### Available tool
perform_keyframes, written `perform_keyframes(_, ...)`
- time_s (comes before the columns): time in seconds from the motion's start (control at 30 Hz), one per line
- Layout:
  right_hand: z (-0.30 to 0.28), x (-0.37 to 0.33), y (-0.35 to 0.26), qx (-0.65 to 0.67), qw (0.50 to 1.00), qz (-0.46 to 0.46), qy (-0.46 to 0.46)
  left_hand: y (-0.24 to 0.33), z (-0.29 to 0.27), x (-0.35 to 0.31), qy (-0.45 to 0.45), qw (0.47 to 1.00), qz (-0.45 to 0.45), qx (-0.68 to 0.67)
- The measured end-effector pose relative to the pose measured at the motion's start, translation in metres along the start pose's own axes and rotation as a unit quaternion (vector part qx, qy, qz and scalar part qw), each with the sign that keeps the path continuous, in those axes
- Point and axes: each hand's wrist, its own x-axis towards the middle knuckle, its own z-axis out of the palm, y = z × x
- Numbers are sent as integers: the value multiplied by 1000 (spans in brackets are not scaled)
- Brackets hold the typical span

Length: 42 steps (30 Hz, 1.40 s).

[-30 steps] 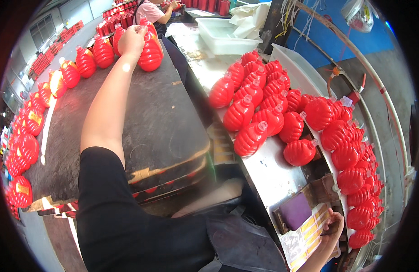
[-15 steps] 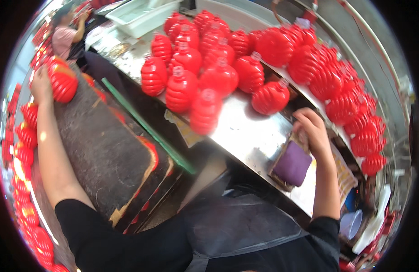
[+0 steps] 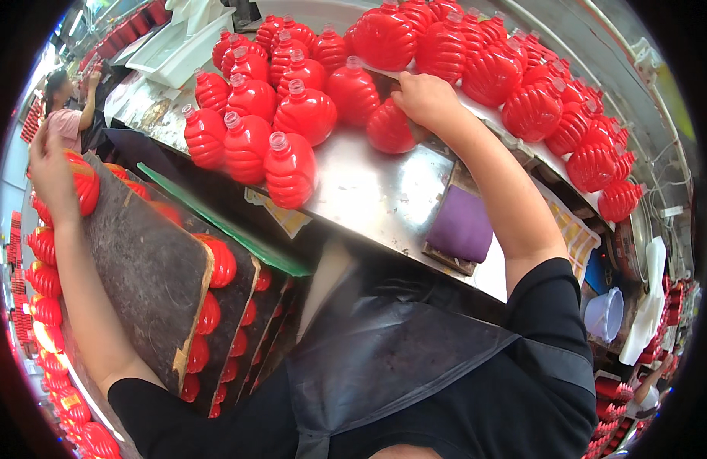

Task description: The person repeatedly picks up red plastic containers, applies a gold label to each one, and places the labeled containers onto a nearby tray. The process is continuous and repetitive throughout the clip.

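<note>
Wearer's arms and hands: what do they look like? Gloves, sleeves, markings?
Left hand and right hand both bare, no gloves. Forearms uncovered; short plain black sleeves. No cables or markings visible on either arm. Left hand slightly blurred.

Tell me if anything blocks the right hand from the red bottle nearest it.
Nothing visible stands between them: the right hand is at the red bottle, covering its neck end. Whether it grips is hidden.
</note>
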Motion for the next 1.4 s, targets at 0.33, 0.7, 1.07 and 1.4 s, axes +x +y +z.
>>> perform_keyframes(0.33, -59, -188, 123, 406, 892, 156, 124, 225, 128, -142, -560, 783, 261, 70)
perform_keyframes(0.7, -216, -532, 330, 385, 584, 418, 580, 247, 151, -150, -584, 754, 264, 142)
perform_keyframes(1.07, -126, -538, 526, 89, 613, 625, 475, 349, 183, -151, -593, 735, 309, 114)
perform_keyframes(1.4, -124, -494, 488, -159, 750, 595, 244, 367, 230, -166, -608, 724, 306, 114)
